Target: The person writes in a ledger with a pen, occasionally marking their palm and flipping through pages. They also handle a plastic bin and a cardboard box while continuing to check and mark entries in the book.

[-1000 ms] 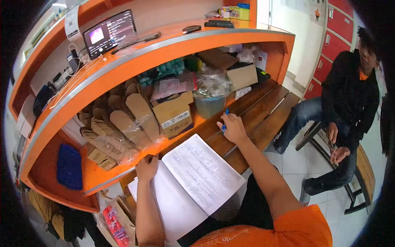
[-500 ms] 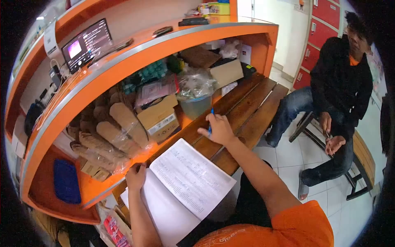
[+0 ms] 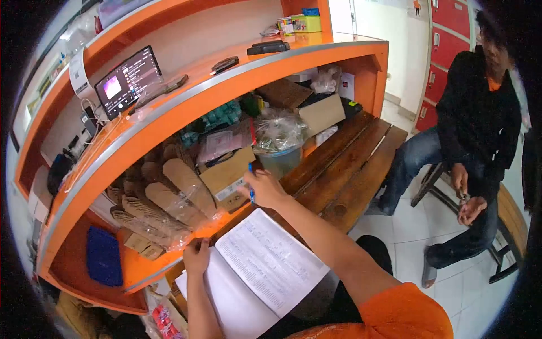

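Note:
An open notebook (image 3: pixel 274 257) with lines of handwriting on its right page lies in front of me, partly over the wooden bench. Its left page is blank in the part that shows. At the top left edge of the notebook, my left hand (image 3: pixel 196 256) is closed with curled fingers, holding the page edge; its fingertips are partly hidden. My right hand (image 3: pixel 265 189) is raised above the top of the notebook, closed around a blue pen (image 3: pixel 252 195) that points upward. The pen does not touch the paper.
A wooden slatted bench (image 3: pixel 344 192) runs to the right. Behind it, an orange counter (image 3: pixel 237 70) holds a tablet (image 3: pixel 129 82), wrapped brown slippers (image 3: pixel 183 178), a cardboard box (image 3: pixel 228 175) and a plastic bucket (image 3: pixel 279 161). A person (image 3: pixel 480 113) sits at the right.
My right hand has moved left with the pen, from over the bench to in front of the cardboard box. My left hand stays at the notebook edge. The camera view has shifted slightly.

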A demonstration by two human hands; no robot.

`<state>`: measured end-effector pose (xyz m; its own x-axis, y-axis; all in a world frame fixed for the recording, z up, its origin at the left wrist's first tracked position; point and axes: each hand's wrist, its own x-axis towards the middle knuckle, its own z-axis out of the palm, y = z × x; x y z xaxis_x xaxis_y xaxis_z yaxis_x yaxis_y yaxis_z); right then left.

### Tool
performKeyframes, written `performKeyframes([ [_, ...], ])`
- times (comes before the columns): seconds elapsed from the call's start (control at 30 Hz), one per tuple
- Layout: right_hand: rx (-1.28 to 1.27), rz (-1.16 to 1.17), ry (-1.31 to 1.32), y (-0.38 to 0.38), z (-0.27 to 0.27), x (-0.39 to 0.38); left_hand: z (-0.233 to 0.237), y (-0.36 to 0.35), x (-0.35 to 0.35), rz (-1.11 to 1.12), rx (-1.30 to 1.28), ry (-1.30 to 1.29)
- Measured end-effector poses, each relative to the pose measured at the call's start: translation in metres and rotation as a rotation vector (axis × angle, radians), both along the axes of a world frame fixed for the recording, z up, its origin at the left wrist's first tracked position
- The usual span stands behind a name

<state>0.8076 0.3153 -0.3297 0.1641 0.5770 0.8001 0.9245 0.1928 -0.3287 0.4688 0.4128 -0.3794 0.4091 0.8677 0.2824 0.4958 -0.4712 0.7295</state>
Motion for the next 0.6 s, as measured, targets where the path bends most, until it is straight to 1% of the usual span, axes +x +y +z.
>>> performKeyframes([
  [0.03, 0.063, -0.054, 0.058, 0.008, -0.007, 0.003, 0.027, -0.024, 0.012, 0.072, 0.115, -0.077],
  [0.07, 0.076, -0.049, 0.068, 0.012, -0.015, 0.005, 0.055, -0.046, 0.019, 0.138, 0.231, -0.157],
  [0.1, -0.002, -0.019, 0.218, 0.009, -0.018, 0.007, 0.065, -0.046, 0.016, 0.139, 0.243, -0.152],
  [0.13, -0.087, 0.014, 0.365, 0.006, -0.021, 0.01, 0.07, -0.046, 0.013, 0.081, 0.359, -0.236],
  [0.17, -0.005, 0.05, 0.377, 0.005, -0.025, 0.012, 0.076, -0.051, 0.006, 0.024, 0.467, -0.31],
  [0.2, -0.002, 0.051, 0.383, 0.005, -0.028, 0.014, 0.086, -0.061, 0.005, 0.022, 0.47, -0.305],
  [0.27, 0.144, 0.032, 0.426, 0.01, -0.042, 0.026, 0.116, -0.097, 0.012, -0.052, 0.311, -0.566],
  [0.3, 0.118, 0.029, 0.471, 0.022, -0.057, 0.037, 0.139, -0.121, 0.016, -0.213, 0.223, -0.638],
  [0.33, 0.116, 0.028, 0.463, 0.018, -0.048, 0.038, 0.165, -0.149, 0.018, -0.369, 0.131, -0.704],
  [0.4, 0.065, 0.131, 0.87, 0.005, -0.027, 0.024, 0.211, -0.199, 0.027, -0.803, -0.096, -0.812],
  [0.43, 0.057, 0.127, 0.879, 0.007, -0.027, 0.023, 0.235, -0.222, 0.032, -0.965, -0.133, -0.799],
  [0.47, 0.044, 0.103, 0.86, 0.008, -0.028, 0.025, 0.25, -0.234, 0.036, -1.134, -0.17, -0.786],
  [0.53, 0.028, 0.051, 0.842, 0.008, -0.037, 0.026, 0.264, -0.247, 0.047, -1.328, -0.245, -0.75],
  [0.6, 0.176, 0.161, 0.902, 0.026, -0.054, 0.037, 0.271, -0.257, 0.053, -1.457, -0.294, -0.745],
])
